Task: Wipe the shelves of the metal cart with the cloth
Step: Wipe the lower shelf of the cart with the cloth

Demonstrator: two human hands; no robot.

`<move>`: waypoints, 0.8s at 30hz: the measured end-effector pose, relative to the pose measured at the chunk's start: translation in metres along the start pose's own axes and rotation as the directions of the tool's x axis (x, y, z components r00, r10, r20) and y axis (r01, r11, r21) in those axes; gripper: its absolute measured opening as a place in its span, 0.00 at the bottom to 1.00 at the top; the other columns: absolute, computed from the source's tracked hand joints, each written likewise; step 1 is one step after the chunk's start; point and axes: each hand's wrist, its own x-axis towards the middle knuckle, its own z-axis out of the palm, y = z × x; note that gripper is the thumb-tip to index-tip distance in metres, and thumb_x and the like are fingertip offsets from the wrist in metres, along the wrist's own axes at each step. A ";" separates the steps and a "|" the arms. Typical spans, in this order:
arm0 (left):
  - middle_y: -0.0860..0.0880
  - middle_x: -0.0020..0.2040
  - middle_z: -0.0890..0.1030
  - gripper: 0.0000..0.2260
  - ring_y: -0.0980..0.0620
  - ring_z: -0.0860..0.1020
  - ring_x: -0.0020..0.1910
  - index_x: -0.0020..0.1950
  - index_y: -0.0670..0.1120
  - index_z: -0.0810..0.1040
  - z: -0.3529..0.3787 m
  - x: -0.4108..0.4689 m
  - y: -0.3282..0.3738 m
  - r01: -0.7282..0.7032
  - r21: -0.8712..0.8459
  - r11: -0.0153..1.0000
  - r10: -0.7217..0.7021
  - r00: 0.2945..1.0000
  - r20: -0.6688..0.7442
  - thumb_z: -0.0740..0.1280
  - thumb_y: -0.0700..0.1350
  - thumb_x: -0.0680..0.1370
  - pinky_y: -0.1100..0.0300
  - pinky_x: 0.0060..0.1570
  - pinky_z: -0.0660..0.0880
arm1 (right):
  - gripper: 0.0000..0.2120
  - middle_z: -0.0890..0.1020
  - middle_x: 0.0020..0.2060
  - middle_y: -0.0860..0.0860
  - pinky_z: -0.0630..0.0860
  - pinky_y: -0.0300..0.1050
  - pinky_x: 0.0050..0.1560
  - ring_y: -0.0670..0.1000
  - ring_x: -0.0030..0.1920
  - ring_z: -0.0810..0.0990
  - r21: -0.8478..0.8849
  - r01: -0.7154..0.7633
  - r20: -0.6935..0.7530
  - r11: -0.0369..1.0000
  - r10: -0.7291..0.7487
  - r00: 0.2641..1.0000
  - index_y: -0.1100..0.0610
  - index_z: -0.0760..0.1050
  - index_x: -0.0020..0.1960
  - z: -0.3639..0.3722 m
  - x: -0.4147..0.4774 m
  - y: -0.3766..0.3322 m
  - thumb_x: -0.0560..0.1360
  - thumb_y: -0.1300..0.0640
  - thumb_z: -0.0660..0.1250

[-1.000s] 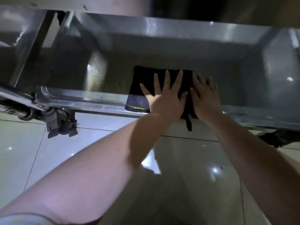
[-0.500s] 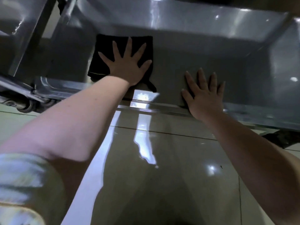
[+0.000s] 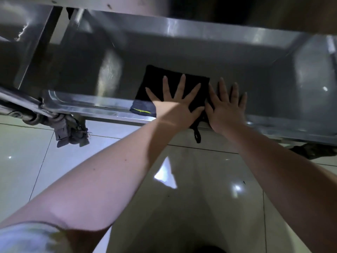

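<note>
Now left hand [image 3: 176,108] has slid cloth [image 3: 156,79] back beside right hand [image 3: 226,110]

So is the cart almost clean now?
Not sure yet. Nothing shows which parts are finished. Right now the left hand presses the cloth flat on the low shelf, right hand flat beside it. A streaky patch on the left looks unwiped.

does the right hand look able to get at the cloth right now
Probably yes: the right hand lies flat beside the cloth with nothing between them, though the left hand presses on it.
</note>
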 end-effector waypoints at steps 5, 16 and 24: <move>0.61 0.79 0.39 0.33 0.41 0.36 0.78 0.72 0.76 0.40 -0.003 -0.006 -0.063 0.046 -0.039 0.998 -0.046 0.999 0.002 0.45 0.78 0.68 0.22 0.60 0.33 | 0.28 0.42 0.80 0.46 0.33 0.64 0.73 0.60 0.78 0.37 0.056 0.005 0.007 0.998 -0.005 1.000 0.35 0.40 0.77 -0.003 0.000 0.003 0.79 0.34 0.43; 0.56 0.80 0.38 0.34 0.34 0.35 0.76 0.74 0.72 0.41 -0.015 -0.009 -0.084 0.123 -0.062 0.991 -0.118 0.990 0.077 0.48 0.77 0.71 0.21 0.61 0.35 | 0.28 0.35 0.78 0.45 0.34 0.70 0.71 0.61 0.77 0.34 -0.046 -0.073 0.139 0.996 0.079 0.987 0.33 0.31 0.74 -0.009 0.004 -0.010 0.79 0.34 0.40; 0.60 0.79 0.39 0.33 0.39 0.35 0.77 0.72 0.76 0.42 -0.018 -0.017 -0.120 0.174 -0.066 0.983 -0.168 0.982 0.092 0.48 0.79 0.69 0.23 0.63 0.34 | 0.28 0.39 0.79 0.44 0.33 0.66 0.73 0.58 0.78 0.36 0.012 -0.050 0.102 0.999 0.049 0.994 0.32 0.37 0.76 -0.012 0.000 -0.004 0.79 0.34 0.43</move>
